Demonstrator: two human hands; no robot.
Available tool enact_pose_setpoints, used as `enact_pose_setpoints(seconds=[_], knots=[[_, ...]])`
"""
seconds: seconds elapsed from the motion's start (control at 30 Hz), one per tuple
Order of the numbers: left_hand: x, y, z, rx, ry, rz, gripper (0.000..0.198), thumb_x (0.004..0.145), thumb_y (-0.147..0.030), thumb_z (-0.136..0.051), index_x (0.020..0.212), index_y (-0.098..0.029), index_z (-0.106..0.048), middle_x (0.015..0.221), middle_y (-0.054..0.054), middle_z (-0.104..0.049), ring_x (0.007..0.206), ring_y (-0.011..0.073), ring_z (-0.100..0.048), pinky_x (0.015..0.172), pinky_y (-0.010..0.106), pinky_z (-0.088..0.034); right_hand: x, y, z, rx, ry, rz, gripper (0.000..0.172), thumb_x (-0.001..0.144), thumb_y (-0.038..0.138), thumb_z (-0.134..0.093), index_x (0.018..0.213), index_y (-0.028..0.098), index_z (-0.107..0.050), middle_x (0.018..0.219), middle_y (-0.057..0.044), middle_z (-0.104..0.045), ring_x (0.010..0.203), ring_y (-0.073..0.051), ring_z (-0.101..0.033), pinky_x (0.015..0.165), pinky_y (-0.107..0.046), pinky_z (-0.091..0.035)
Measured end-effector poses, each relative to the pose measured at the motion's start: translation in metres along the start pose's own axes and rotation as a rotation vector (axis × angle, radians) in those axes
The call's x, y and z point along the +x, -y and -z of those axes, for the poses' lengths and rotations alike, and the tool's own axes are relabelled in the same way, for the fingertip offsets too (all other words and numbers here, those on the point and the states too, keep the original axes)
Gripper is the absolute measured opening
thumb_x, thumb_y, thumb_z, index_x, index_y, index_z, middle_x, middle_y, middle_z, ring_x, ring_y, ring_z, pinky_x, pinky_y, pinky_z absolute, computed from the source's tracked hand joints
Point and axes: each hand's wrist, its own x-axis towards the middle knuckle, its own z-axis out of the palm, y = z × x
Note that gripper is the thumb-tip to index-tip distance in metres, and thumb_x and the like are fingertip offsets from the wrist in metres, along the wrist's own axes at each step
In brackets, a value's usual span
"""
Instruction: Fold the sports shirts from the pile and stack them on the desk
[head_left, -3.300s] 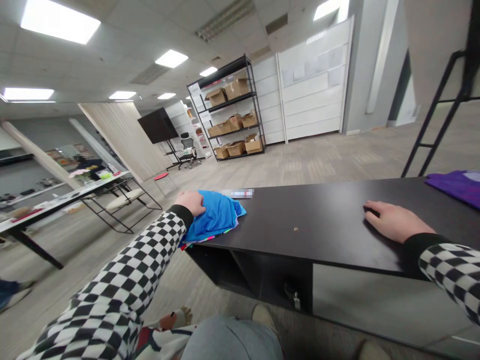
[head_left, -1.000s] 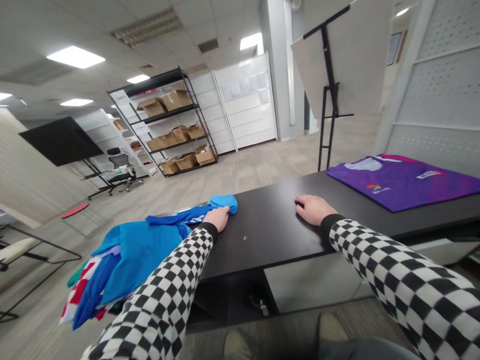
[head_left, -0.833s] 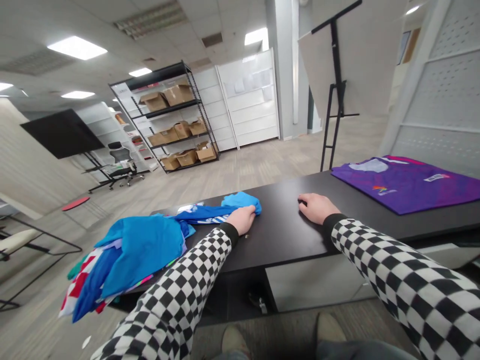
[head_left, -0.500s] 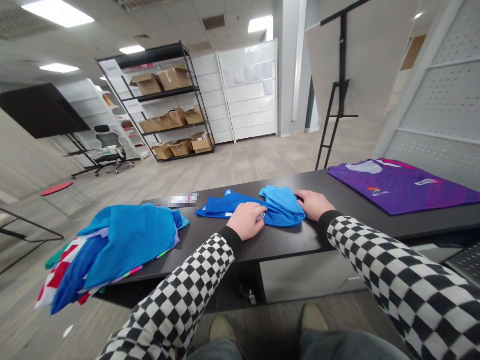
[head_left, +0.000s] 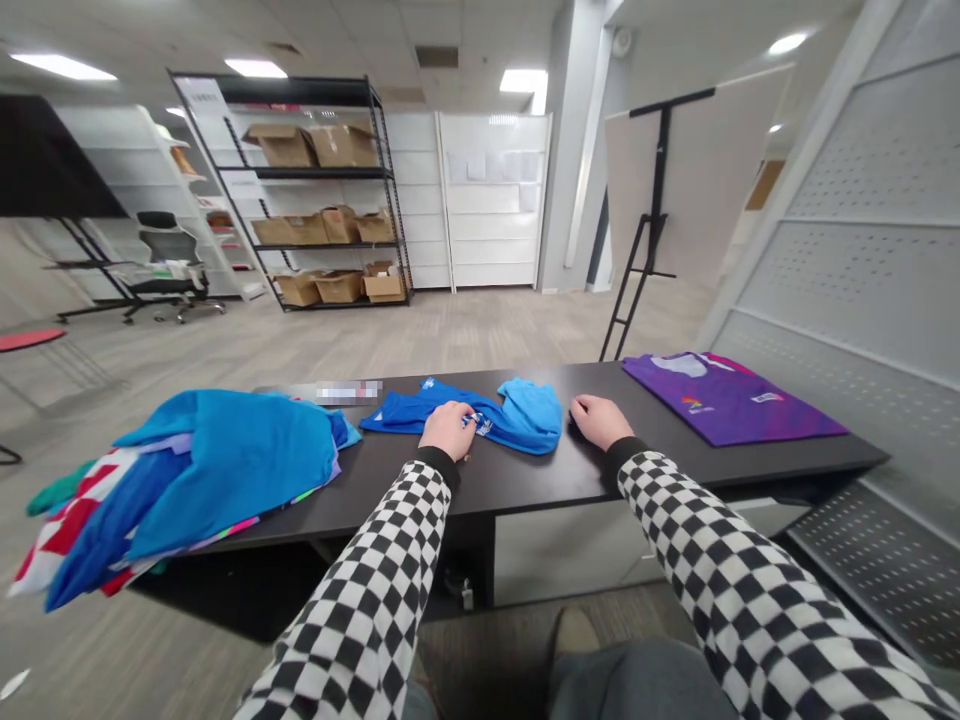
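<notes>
A blue shirt with white lettering lies bunched and partly folded over on the black table, its lighter blue part turned up at the right end. My left hand rests on the shirt's near edge, fingers curled in on the fabric beside the white print. To the right of the shirt, apart from it, my right hand is closed with its knuckles up over the tabletop; nothing shows in its fingers.
A heap of colourful shirts hangs over the table's left edge. A purple shirt lies flat at the right end. Behind the heap is a blurred white label. Beyond the table stand a box shelf and a board stand.
My right hand has come away from the light blue end of the shirt and is now beside it. The left hand stays on the shirt. The camera view has levelled and turned.
</notes>
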Motion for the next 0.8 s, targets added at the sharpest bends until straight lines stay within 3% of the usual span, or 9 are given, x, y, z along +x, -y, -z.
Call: enact_pose_setpoints(seconds=[0.1,0.17,0.33,0.43,0.53,0.6,0.67,0.73,0.8], knots=[[0.002,0.000,0.001,-0.046,-0.009,0.006,0.018,0.103,-0.024,-0.069,0.111,-0.023,-0.084,0.125,0.012,-0.083,0.125,0.0323,-0.075,0.118,0.045,-0.055,-0.019,0.016,0.000,0.176,-0.075,-0.141,0.039,0.111,0.032,-0.050,0.116,0.021,-0.086,0.123,-0.013,-0.086,0.117,-0.027,-0.077,0.102,-0.032,-0.055],[0.002,-0.002,0.002,-0.079,-0.006,0.008,0.017,0.102,-0.023,-0.068,0.109,-0.022,-0.084,0.122,0.011,-0.084,0.120,0.0307,-0.077,0.115,0.043,-0.058,-0.043,0.033,-0.007,0.252,-0.073,-0.143,0.037,0.109,0.031,-0.053,0.128,0.022,-0.084,0.131,-0.012,-0.085,0.123,-0.027,-0.077,0.106,-0.033,-0.055],[-0.018,-0.004,0.016,-0.155,-0.065,-0.004,0.028,0.101,-0.019,-0.065,0.124,-0.019,-0.081,0.139,0.013,-0.082,0.136,0.0260,-0.074,0.125,0.038,-0.054,-0.102,0.079,-0.027,0.089,-0.027,0.116,0.033,0.107,0.029,-0.060,0.131,0.022,-0.081,0.140,-0.014,-0.081,0.134,-0.034,-0.073,0.118,-0.046,-0.051],[-0.068,0.000,0.032,-0.225,-0.105,0.042,0.039,0.101,-0.028,-0.068,0.137,-0.018,-0.078,0.148,0.015,-0.078,0.141,0.0291,-0.073,0.128,0.044,-0.054,-0.112,0.087,-0.031,0.052,-0.034,0.172,0.028,0.106,0.029,-0.064,0.127,0.025,-0.081,0.145,-0.012,-0.079,0.142,-0.034,-0.069,0.125,-0.051,-0.045],[-0.149,0.006,0.045,-0.129,0.004,-0.002,0.037,0.104,-0.031,-0.064,0.137,-0.025,-0.081,0.148,0.011,-0.081,0.144,0.0319,-0.073,0.133,0.054,-0.049,-0.107,0.081,-0.030,0.081,0.008,0.171,0.021,0.105,0.029,-0.065,0.118,0.027,-0.081,0.137,-0.010,-0.082,0.133,-0.032,-0.073,0.122,-0.049,-0.048],[-0.203,0.005,0.047,-0.008,-0.007,-0.085,0.055,0.103,-0.024,-0.061,0.156,-0.032,-0.073,0.168,0.007,-0.068,0.162,0.0324,-0.058,0.142,0.060,-0.036,-0.105,0.077,-0.030,0.070,0.006,0.181,0.023,0.105,0.031,-0.065,0.121,0.027,-0.081,0.143,-0.011,-0.079,0.133,-0.032,-0.073,0.121,-0.049,-0.050],[-0.244,0.000,0.043,0.069,-0.065,-0.079,0.077,0.097,-0.016,-0.061,0.171,-0.036,-0.060,0.182,0.004,-0.052,0.173,0.0332,-0.043,0.143,0.062,-0.032,-0.105,0.075,-0.032,0.028,-0.012,0.224,0.036,0.106,0.031,-0.065,0.139,0.027,-0.078,0.163,-0.014,-0.069,0.143,-0.034,-0.069,0.124,-0.052,-0.049],[-0.263,-0.009,0.038,0.092,-0.117,-0.043,0.083,0.094,-0.013,-0.060,0.174,-0.036,-0.056,0.186,0.004,-0.046,0.176,0.0348,-0.037,0.142,0.063,-0.035,-0.107,0.075,-0.033,-0.023,-0.013,0.275,0.049,0.106,0.030,-0.064,0.155,0.028,-0.071,0.179,-0.014,-0.052,0.154,-0.037,-0.061,0.128,-0.055,-0.045],[-0.262,-0.018,0.033,0.073,-0.164,-0.017,0.072,0.096,-0.012,-0.059,0.165,-0.032,-0.067,0.181,0.006,-0.054,0.172,0.0363,-0.043,0.139,0.063,-0.040,-0.107,0.076,-0.033,-0.047,0.004,0.295,0.047,0.108,0.031,-0.062,0.153,0.029,-0.074,0.180,-0.014,-0.052,0.155,-0.037,-0.061,0.129,-0.056,-0.045]])
